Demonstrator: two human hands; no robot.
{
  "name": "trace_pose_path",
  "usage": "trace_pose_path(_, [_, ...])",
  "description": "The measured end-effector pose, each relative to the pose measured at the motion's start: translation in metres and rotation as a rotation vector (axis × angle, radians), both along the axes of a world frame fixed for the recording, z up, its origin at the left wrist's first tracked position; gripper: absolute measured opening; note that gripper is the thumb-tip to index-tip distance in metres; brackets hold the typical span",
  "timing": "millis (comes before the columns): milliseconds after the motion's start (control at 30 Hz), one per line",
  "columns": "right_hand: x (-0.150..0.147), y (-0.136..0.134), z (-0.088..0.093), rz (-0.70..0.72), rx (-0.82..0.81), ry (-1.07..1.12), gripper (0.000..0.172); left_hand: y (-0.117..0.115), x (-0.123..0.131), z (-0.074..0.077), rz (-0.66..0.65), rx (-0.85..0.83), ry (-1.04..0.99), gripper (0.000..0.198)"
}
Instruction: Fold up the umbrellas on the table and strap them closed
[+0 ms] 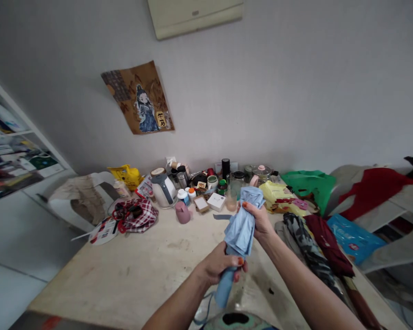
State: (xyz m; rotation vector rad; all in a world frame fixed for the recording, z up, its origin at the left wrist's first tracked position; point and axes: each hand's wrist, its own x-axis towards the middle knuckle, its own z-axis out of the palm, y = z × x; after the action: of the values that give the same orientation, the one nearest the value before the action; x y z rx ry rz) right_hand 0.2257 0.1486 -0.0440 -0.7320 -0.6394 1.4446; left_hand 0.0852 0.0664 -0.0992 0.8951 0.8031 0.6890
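Observation:
A light blue folding umbrella (240, 229) is held up over the table, tilted, its loose canopy cloth bunched and its handle pointing down toward me. My left hand (223, 265) is wrapped round the lower part, near the handle, where a wrist strap dangles. Higher up, my right hand (257, 217) grips the pleated cloth, thumb on top. More folded umbrellas lie to the right: a grey and black patterned umbrella (304, 245) and a dark red umbrella (330, 245).
Along the wall stand a white kettle (163, 189), a pink cup (182, 213), a white box (216, 201), bottles and jars. A checked cloth bag (141, 215) lies left on the table (124, 275). At right are a yellow package (278, 197), green bag (311, 185) and blue package (356, 238).

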Motion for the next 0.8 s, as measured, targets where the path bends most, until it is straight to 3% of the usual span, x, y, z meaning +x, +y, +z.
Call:
trace_pose_path(133, [-0.009,-0.004,-0.008,-0.119,-0.035,-0.057,0.060,-0.001,0.010,0.000,0.042,0.033,0.186,0.030])
trace_pose_path(267, [-0.020,-0.008,-0.017,-0.258,0.028,-0.275,0.060,0.000,0.027,0.001,0.298,0.407,0.655,0.012])
trace_pose_path(367, [-0.021,-0.009,-0.019,-0.245,0.025,-0.312,0.062,0.000,0.027,0.000,0.397,0.568,0.755,0.018])
trace_pose_path(433, [-0.017,-0.009,-0.019,-0.223,0.032,-0.330,0.060,0.001,0.019,0.000,0.322,0.514,0.639,0.022])
trace_pose_path(533, [-0.011,-0.014,-0.016,-0.215,0.066,-0.409,0.052,0.006,0.001,0.007,0.133,0.369,0.254,0.049])
trace_pose_path(600, [-0.010,-0.018,-0.016,-0.181,0.076,-0.436,0.049,0.012,-0.011,0.014,0.101,0.337,0.036,0.064])
trace_pose_path(800, [-0.021,-0.032,-0.017,0.065,0.172,-0.426,0.046,0.024,-0.014,0.018,0.013,0.168,-0.085,0.076])
